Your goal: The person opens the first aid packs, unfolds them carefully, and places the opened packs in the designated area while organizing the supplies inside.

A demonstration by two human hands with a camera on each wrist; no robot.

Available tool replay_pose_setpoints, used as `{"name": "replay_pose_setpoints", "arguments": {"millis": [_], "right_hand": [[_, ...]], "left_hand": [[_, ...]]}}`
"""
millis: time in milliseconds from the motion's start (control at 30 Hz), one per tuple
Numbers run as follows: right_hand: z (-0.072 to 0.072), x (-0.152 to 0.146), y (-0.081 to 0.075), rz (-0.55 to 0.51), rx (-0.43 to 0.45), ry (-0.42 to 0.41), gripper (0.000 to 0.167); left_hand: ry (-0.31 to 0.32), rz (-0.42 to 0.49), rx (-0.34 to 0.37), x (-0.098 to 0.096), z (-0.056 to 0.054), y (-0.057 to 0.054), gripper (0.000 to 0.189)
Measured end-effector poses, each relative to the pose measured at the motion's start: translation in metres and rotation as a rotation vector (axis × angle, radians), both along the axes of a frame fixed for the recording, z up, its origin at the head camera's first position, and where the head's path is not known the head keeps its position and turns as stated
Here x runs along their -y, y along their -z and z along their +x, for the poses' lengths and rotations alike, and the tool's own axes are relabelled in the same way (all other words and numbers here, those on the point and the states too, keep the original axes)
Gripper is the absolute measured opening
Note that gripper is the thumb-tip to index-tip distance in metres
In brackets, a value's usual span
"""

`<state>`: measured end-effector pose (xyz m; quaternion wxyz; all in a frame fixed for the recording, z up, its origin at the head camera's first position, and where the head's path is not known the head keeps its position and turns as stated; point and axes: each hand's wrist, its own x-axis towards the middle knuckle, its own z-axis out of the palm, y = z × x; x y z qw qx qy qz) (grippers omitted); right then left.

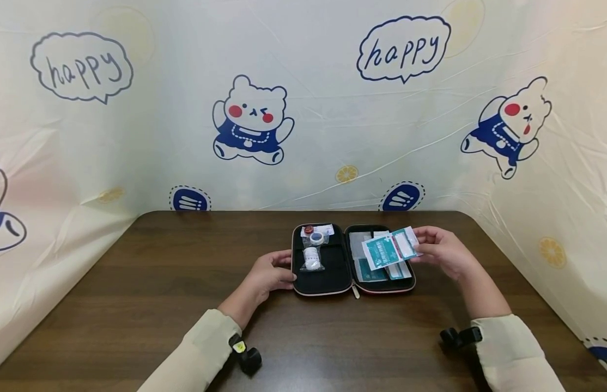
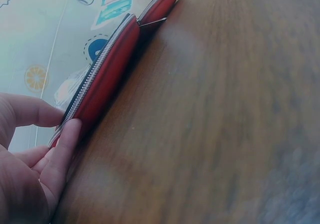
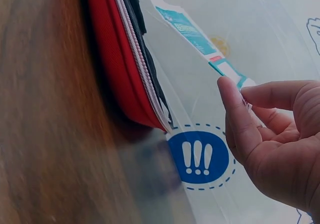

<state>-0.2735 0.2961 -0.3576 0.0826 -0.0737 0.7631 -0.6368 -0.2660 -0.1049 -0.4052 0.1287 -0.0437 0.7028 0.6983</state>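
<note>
A red zip case (image 1: pixel 330 279) lies unfolded flat on the table, its black inside facing up. At its left edge my left hand (image 1: pixel 270 276) pinches the rim between thumb and fingers; the red side and silver zip (image 2: pixel 100 63) show in the left wrist view. Above the right half, my right hand (image 1: pixel 443 251) pinches a teal-and-white packet (image 1: pixel 382 252) by its right end. The packet slants out over the case in the right wrist view. Under it, more teal and white packets (image 1: pixel 372 271) sit in the right half, partly covered.
In the case's left half lie a white roll in clear wrapping (image 1: pixel 311 258) and small round items (image 1: pixel 316 238). A zip pull (image 1: pixel 356 292) sticks out at the front. Behind the brown table (image 1: pixel 186 261) hangs a printed sheet (image 1: pixel 323 130).
</note>
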Motion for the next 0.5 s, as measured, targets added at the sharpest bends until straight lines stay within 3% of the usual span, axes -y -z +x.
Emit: {"name": "replay_pose_setpoints", "arguments": {"millis": [167,500], "right_hand": [[0.000,-0.007,-0.001,0.049,0.003,0.033,0.057],[-0.002,-0.022,0.000,0.052,0.024,0.048,0.057]], "left_hand": [[0.002,-0.001,-0.001,0.000,0.000,0.000,0.065],[0.013,-0.007,0.001,0.000,0.001,-0.002,0.064]]}}
